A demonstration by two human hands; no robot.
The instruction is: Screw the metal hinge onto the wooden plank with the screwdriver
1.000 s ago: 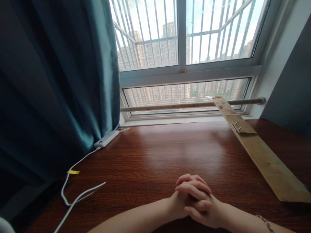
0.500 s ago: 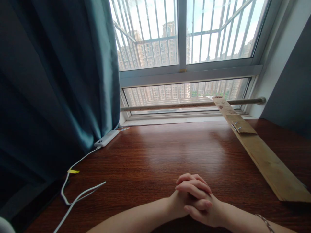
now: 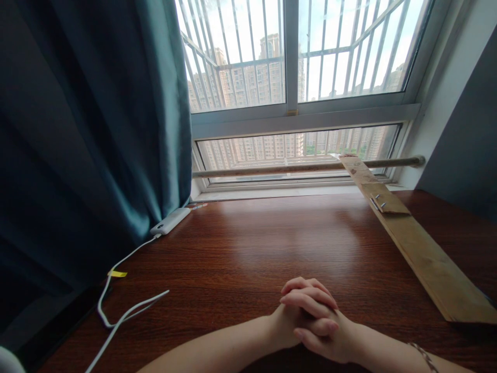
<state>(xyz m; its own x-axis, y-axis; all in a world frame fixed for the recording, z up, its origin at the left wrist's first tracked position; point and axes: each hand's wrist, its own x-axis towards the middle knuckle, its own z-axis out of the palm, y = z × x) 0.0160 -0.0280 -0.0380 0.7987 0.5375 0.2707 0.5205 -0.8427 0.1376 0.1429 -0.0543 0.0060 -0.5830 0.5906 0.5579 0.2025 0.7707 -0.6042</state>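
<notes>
My left hand (image 3: 287, 319) and my right hand (image 3: 342, 339) are clasped together at the lower middle, low over the brown wooden tabletop (image 3: 248, 248). Their fingers are interlaced and bent round each other, and no object shows between them. The palms are hidden. A braided band (image 3: 422, 356) circles my right wrist. To the right, apart from the hands, a long flat tan board (image 3: 425, 254) slants across the table. A small piece of the same tan colour (image 3: 394, 204) lies on it, with several small metal pins or screws (image 3: 377, 201).
A white power bank (image 3: 171, 221) lies at the back left by the dark blue curtain (image 3: 155, 114). From it a white cable (image 3: 101, 303) curls forward, with a yellow tag (image 3: 118, 274). Behind the table, a horizontal rail (image 3: 272, 170) crosses the barred window.
</notes>
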